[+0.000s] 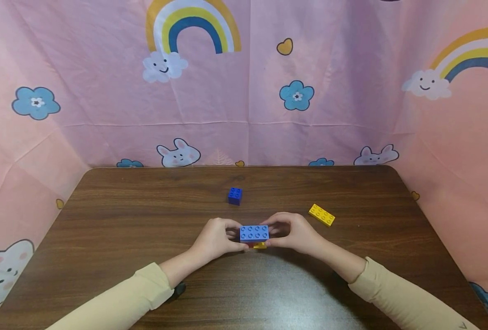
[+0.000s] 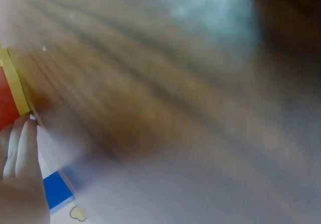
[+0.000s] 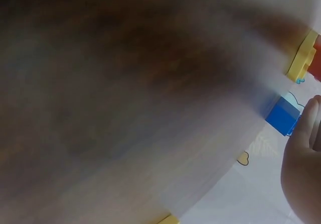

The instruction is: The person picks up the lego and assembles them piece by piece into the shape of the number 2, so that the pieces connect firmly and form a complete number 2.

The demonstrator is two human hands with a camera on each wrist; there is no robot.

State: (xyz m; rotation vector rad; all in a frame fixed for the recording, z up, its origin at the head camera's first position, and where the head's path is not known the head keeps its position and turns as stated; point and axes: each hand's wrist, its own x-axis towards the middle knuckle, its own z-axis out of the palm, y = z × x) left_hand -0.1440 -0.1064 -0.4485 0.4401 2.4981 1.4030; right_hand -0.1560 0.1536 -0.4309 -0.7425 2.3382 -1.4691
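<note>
Sleeves, head view: nearest the camera, left sleeve [image 1: 116, 295] and right sleeve [image 1: 411, 293], both pale yellow, coming in from the bottom edge.
Left hand [image 1: 217, 238]: grasping the left end of the brick stack [image 1: 254, 233], thumb on the near side.
Right hand [image 1: 295, 233]: pinching the right end of the same stack between thumb and fingers.
Stack position: between the two hands, near the middle of the wooden table [image 1: 145, 197].
Stack make-up: light blue brick [image 1: 254, 228] on top, studs up; red piece [image 1: 250, 245] and yellow piece [image 1: 260, 245] partly showing under it.
Dark blue brick [image 1: 235, 196]: on the table beyond the stack, apart from it.
Yellow brick [image 1: 321, 215]: flat on the table, beyond the right hand, set at an angle.
Dark object: partly hidden by the left sleeve, can't tell what.
Backdrop [image 1: 264, 105]: pink cloth, rainbows, flowers, rabbits.
Left wrist view: left hand's fingers at lower left, by the yellow piece; red piece against it; dark blue brick past the hand; table blurred.
Right wrist view: right hand cut off at right edge; red and yellow pieces upper right; dark blue brick just beside the fingers.
</note>
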